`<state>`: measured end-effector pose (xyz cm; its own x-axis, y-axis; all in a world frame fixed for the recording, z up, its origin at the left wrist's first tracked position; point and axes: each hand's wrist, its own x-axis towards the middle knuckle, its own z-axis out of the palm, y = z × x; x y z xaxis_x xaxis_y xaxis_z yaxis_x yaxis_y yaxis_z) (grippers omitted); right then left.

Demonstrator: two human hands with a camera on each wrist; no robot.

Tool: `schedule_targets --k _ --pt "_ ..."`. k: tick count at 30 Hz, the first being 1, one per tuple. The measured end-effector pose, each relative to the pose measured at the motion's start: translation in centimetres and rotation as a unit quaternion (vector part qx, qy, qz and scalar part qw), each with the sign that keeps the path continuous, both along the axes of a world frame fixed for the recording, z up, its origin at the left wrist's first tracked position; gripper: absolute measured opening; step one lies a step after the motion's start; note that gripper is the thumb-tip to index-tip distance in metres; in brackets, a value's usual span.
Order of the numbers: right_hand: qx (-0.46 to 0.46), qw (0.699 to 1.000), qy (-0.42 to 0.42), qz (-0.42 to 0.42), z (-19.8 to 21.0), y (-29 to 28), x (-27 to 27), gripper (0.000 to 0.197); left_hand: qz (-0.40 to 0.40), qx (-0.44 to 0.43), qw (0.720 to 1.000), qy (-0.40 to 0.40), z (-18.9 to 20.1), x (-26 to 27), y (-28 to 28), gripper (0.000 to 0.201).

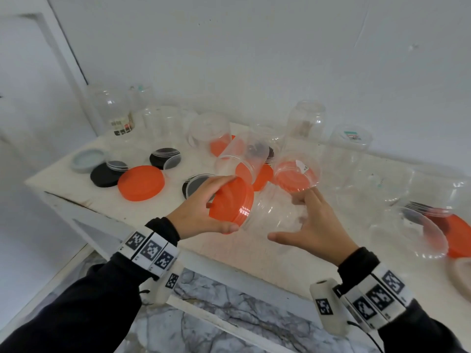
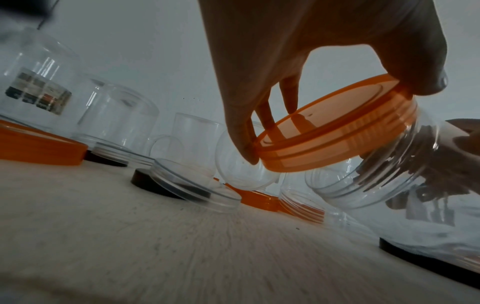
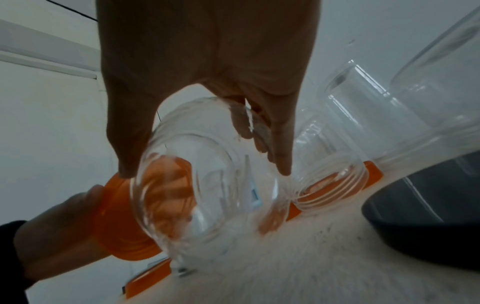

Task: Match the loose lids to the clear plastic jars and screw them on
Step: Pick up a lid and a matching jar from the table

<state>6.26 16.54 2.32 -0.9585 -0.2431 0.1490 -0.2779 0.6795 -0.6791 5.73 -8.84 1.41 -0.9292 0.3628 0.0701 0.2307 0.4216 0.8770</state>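
Tabletop (image 1: pixel 254 256), whitish and worn, carrying clear jars and loose lids against a white wall. Held jar (image 1: pixel 275 215), clear plastic, lifted just above the tabletop near its front edge; its long axis lies nearly level, running from 9 to 3 o'clock in the head view, mouth toward 9 o'clock and base toward 3 o'clock. Orange lid (image 1: pixel 232 200), seated over the jar's mouth, flat face toward 9 o'clock (whether fully threaded cannot be told). Loose orange lid (image 1: pixel 141 183), flat on the tabletop at 9 o'clock from the held one, touching a black lid (image 1: pixel 104 175). Left hand (image 1: pixel 196 212), reaching in from 7 o'clock, palm facing the lid's flat top; its grip curls round the lid's rim, thumb (image 2: pixel 426 67) on one side, fingers (image 2: pixel 241 131) on the opposite side. Right hand (image 1: pixel 316 225), reaching in from 5 o'clock, its grip wrapped over the jar's body near the base, fingers and thumb spread wide across the clear wall.
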Motion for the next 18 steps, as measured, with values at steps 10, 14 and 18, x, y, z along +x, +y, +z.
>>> schedule_targets --k 10,14,18 --pt "-0.059 0.993 -0.096 0.03 -1.4 -0.5 -0.1 0.085 -0.001 0.018 1.0 0.003 0.1 0.6 0.3 0.09" --pt "-0.083 0.985 -0.141 0.056 -1.5 0.6 0.0 0.083 0.0 0.026 1.0 0.0 0.1 0.6 0.8 0.097" --pt "-0.029 0.984 -0.166 0.053 -1.9 1.8 0.4 0.097 -0.032 -0.011 0.999 0.024 0.2 0.5 1.7 0.1"
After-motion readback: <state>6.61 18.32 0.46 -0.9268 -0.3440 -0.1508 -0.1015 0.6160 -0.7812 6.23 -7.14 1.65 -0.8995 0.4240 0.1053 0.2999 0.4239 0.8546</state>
